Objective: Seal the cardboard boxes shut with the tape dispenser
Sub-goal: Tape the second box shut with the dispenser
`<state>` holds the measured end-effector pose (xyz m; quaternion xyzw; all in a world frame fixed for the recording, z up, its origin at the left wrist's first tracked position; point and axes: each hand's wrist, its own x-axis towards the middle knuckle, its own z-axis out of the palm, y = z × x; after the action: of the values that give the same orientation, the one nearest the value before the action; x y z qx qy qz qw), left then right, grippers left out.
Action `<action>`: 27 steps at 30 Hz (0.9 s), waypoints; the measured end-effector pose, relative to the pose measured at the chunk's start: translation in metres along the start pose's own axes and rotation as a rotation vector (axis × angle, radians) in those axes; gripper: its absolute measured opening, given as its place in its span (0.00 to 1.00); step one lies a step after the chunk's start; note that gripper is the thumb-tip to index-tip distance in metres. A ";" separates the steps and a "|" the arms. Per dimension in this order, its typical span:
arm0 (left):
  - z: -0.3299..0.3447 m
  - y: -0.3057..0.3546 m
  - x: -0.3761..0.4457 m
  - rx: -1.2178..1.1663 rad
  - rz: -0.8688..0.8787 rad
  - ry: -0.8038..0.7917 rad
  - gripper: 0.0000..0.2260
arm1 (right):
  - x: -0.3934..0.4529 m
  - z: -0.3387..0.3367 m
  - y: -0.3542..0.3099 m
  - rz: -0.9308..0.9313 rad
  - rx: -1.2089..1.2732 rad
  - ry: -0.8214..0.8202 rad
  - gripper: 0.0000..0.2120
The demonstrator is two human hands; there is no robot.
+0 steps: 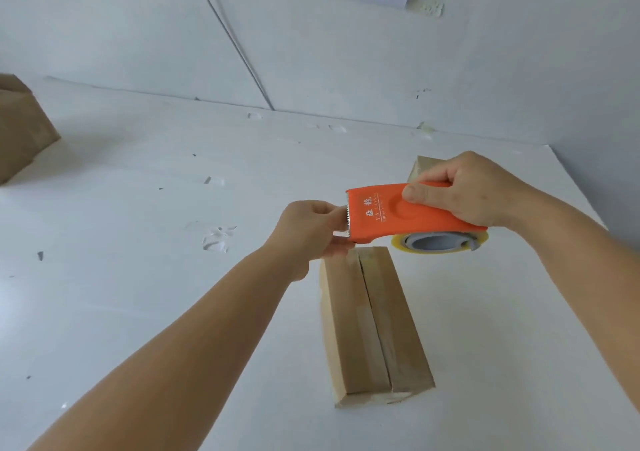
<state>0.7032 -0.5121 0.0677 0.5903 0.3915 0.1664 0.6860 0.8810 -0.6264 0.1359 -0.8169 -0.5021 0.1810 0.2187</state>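
Right hand (474, 191) wrapped around the orange tape dispenser (398, 218), held in the air just above the far end of the long cardboard box (374, 326) on the white tabletop (138, 242). Left hand (311, 232) pinching at the dispenser's toothed edge. Beyond the dispenser, a second box (420, 166); far left of it, a third (20, 128).
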 end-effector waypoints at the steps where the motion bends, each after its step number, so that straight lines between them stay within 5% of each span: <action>1: 0.000 -0.002 0.003 0.022 0.012 0.013 0.10 | 0.002 0.001 -0.001 0.011 -0.004 0.000 0.14; 8: 0.009 -0.019 0.009 0.242 0.133 0.208 0.09 | 0.013 0.009 -0.001 0.042 -0.106 -0.072 0.15; 20: -0.009 -0.047 0.003 0.261 0.032 0.376 0.08 | 0.018 -0.016 0.052 0.094 -0.088 -0.193 0.24; 27: -0.003 -0.051 0.007 0.255 0.035 0.401 0.08 | 0.021 -0.017 0.069 0.096 -0.148 -0.179 0.13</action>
<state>0.6939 -0.5176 0.0174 0.6339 0.5276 0.2413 0.5115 0.9503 -0.6377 0.1117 -0.8344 -0.4920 0.2261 0.1031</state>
